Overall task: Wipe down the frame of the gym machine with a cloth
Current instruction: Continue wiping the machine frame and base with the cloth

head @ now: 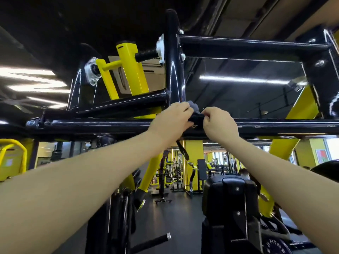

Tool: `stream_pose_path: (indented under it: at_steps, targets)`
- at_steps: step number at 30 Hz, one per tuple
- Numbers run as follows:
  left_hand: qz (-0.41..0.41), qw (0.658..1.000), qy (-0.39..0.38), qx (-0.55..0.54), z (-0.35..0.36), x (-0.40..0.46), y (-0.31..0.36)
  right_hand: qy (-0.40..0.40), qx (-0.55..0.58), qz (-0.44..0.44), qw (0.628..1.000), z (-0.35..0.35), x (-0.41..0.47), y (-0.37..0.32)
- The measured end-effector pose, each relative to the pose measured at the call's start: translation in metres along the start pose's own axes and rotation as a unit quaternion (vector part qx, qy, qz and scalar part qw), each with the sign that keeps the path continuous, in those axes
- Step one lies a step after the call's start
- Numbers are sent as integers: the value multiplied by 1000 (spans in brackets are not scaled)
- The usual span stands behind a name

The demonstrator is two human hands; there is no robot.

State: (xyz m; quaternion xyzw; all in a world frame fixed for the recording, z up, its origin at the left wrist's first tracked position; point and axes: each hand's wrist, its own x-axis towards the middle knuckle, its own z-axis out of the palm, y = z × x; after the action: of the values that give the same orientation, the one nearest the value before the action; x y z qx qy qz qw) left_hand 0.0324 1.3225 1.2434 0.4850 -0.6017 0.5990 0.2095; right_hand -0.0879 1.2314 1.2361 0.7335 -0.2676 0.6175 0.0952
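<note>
The gym machine's black steel frame (102, 124) runs overhead, with a horizontal crossbar across the view and an upright post (173, 57) rising from it. A dark grey cloth (194, 108) is bunched against the crossbar where it meets the post. My left hand (170, 122) grips the cloth from the left with curled fingers. My right hand (219, 122) pinches the cloth's right part against the bar. A dark strap (183, 149) hangs down below my left hand.
Yellow lever arms (131, 70) and silver bearing plates sit at the upper left of the frame. A black padded seat back (231, 195) stands below at the right. A handle bar (156, 241) juts out lower down. Other yellow machines fill the gym floor behind.
</note>
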Motion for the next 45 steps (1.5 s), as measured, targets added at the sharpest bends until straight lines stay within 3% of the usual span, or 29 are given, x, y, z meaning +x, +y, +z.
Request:
stream_pose_path:
  at_steps: [4,18,29,35,39,45]
  targets:
    - [61,998,-15,-1,-19,-15,-20,7,-8,-23,1000,1,-1,2]
    - [31,999,-28,-33,-28,-32,-23,22,-27,-33,999,-3,-3,-3]
    - [-10,999,-10,-46,6,-9,3,-29,23,5,999,-11,-1,1]
    - [35,999,25,-21,-9,-59,-28,-98,35,-24,994,-25,0,7]
    - [-13,997,-9,-71,-3,-28,-4,-89,93,25,991,-27,-3,5]
    - [-34,994,-97,49,1,38,2,-12,177,89,980,-26,-10,7]
